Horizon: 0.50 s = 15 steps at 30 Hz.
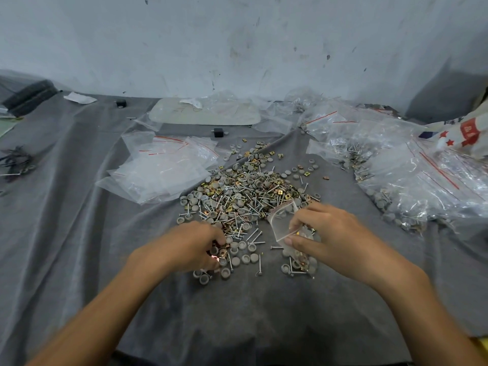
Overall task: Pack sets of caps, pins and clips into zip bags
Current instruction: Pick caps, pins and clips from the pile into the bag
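Right grip (324,233) pinches a zip bag (284,220), left grip (190,244) curled in the pile (250,188), hold unclear; empty bags (163,165) at ten o'clock.

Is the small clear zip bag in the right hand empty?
Partly filled: the small clear zip bag shows grey caps and gold clips inside its lower end.

Soft, diffuse, cool light filling scene evenly, moderately bright. Faint shadows lying just beneath left hand (190,247) and right hand (324,233). Motion blur smearing both hands and forearms. Glare glinting off plastic bags (422,186) right of hands. Wide-angle lens bowing tabletop (237,313) far left and right of hands.
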Available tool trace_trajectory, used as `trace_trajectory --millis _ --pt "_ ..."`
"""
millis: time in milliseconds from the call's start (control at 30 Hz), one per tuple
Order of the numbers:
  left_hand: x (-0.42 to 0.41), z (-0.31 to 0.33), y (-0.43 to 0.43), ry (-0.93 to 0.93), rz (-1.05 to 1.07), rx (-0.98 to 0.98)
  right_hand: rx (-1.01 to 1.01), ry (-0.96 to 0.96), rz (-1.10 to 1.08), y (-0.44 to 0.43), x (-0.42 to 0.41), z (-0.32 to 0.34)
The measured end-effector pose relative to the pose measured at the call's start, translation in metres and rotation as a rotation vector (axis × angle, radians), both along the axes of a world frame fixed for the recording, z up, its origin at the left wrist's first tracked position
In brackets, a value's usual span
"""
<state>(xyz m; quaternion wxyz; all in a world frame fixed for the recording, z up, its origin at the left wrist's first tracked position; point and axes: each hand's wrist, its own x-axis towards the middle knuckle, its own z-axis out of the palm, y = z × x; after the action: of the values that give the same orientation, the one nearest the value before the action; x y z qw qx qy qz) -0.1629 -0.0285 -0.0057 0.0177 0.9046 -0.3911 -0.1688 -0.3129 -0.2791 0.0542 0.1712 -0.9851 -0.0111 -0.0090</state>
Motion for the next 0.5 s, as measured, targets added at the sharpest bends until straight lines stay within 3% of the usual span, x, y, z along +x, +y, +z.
trace_trajectory --millis 500 --pt "-0.012 -0.017 -0.020 -0.168 -0.001 -0.181 0.007 -0.014 0.029 0.005 0.003 -0.001"
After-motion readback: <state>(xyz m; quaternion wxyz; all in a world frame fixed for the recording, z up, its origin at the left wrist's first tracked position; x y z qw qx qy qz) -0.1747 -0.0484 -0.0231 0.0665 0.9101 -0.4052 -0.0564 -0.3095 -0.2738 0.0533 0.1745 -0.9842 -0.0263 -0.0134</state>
